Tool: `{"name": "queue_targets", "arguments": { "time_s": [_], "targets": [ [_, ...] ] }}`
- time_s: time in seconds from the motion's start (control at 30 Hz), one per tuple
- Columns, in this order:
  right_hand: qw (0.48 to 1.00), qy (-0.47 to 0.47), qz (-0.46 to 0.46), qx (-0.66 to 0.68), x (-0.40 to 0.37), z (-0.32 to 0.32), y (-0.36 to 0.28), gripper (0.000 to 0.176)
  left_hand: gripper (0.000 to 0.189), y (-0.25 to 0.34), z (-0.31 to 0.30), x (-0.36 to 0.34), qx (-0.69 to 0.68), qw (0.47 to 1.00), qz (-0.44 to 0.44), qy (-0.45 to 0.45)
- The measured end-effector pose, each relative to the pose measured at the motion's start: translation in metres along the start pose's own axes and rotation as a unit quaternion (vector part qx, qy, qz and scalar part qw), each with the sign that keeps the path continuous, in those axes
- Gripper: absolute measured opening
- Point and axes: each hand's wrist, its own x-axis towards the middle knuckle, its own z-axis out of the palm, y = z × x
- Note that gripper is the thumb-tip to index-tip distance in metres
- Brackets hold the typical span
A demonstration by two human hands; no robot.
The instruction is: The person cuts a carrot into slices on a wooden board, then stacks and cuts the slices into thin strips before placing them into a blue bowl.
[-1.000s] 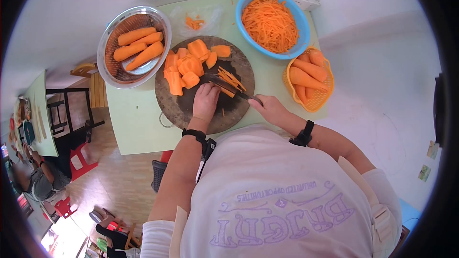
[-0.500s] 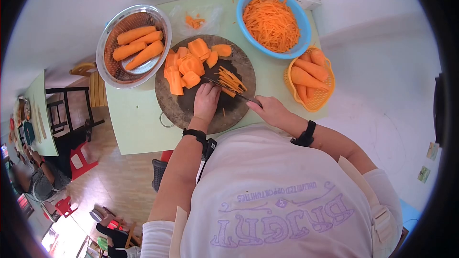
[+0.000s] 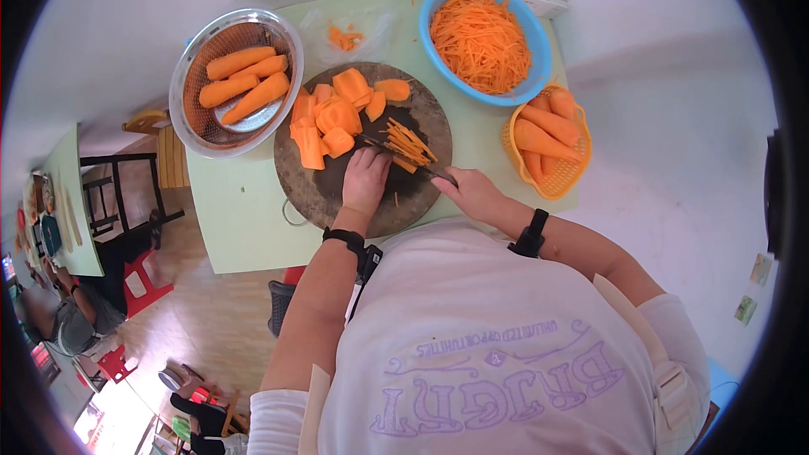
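Note:
My right hand point(image 3: 472, 192) is closed round the handle of a knife point(image 3: 434, 173), whose dark blade lies across the round cutting board point(image 3: 291, 177). Beside the blade, my left hand point(image 3: 366, 179) rests with its fingers bent and close together; what lies under the fingertips is hidden. Thin carrot strips point(image 3: 410, 141) are on the far side of the blade. Several thick carrot slices point(image 3: 337, 114) are piled on the board's upper left part.
A metal colander point(image 3: 192, 122) of whole carrots stands upper left, near a plastic bag point(image 3: 379, 34) with scraps. A blue basin point(image 3: 428, 34) holds shredded carrot; a yellow basket point(image 3: 552, 187) holds carrots. A person point(image 3: 76, 320) is at the far left.
The view has shifted very slightly. My right wrist has moved a little to the left; both hands otherwise keep nearly the same places.

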Motion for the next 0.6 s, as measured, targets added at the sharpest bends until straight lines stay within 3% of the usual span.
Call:
{"name": "queue_targets", "arguments": {
  "time_s": [0.17,0.6],
  "targets": [
    [0.994,-0.007,0.037,0.106,0.003,-0.001,0.009,0.053,0.012,-0.002,-0.001,-0.001,-0.01,1.0,0.007,0.01],
    [1.0,-0.003,-0.005,-0.001,-0.014,-0.011,-0.009,0.054,0.011,-0.002,-0.001,-0.001,-0.003,1.0,0.007,0.011]
  ]
}}
